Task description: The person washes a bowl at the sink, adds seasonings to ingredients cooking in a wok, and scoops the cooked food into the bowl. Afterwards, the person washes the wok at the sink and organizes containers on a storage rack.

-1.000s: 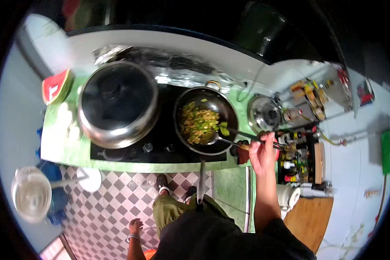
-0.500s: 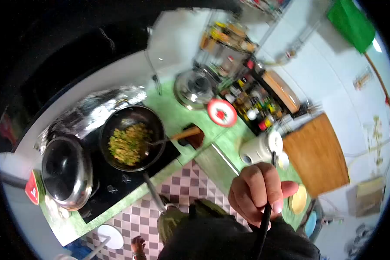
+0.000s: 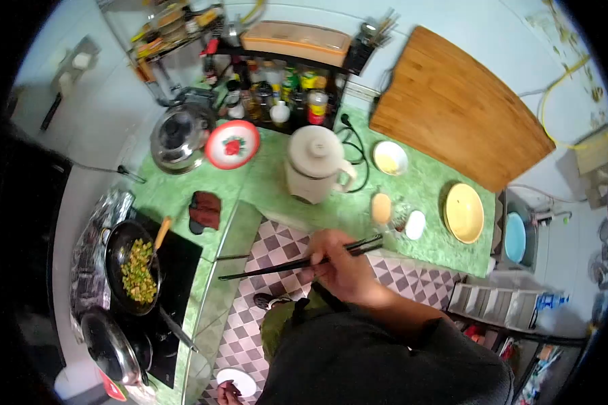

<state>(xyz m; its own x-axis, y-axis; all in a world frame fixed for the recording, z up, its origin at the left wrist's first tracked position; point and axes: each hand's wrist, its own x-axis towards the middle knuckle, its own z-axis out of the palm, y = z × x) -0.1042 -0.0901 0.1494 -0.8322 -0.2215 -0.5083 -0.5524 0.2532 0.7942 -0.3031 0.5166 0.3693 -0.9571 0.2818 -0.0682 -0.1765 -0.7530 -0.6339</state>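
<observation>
My right hand [image 3: 338, 263] is closed around a pair of black chopsticks [image 3: 270, 268], held nearly level above the floor just off the counter's front edge. The longer ends point left; the other ends reach right, toward the counter. An egg [image 3: 381, 208] and a white oval thing [image 3: 415, 225] lie on the counter near my right hand. Low at the bottom edge is my left hand [image 3: 229, 392], small and partly cut off, with loose fingers and nothing visible in it. It overlaps a white round disc [image 3: 240, 379].
At left, a black frying pan [image 3: 118, 246] with chopped food [image 3: 140, 273] and a wooden-handled spatula [image 3: 162, 233] sits on the stove [image 3: 182, 270]. A lidded pot [image 3: 108, 344] stands nearby. Along the counter are a white kettle [image 3: 314, 165], a white bowl [image 3: 400, 162], a yellow bowl [image 3: 464, 212] and a cutting board [image 3: 452, 101].
The view has turned right and shows more counter. My right hand has moved from close before the camera to lower down, and the chopsticks now lie crosswise instead of upright.
</observation>
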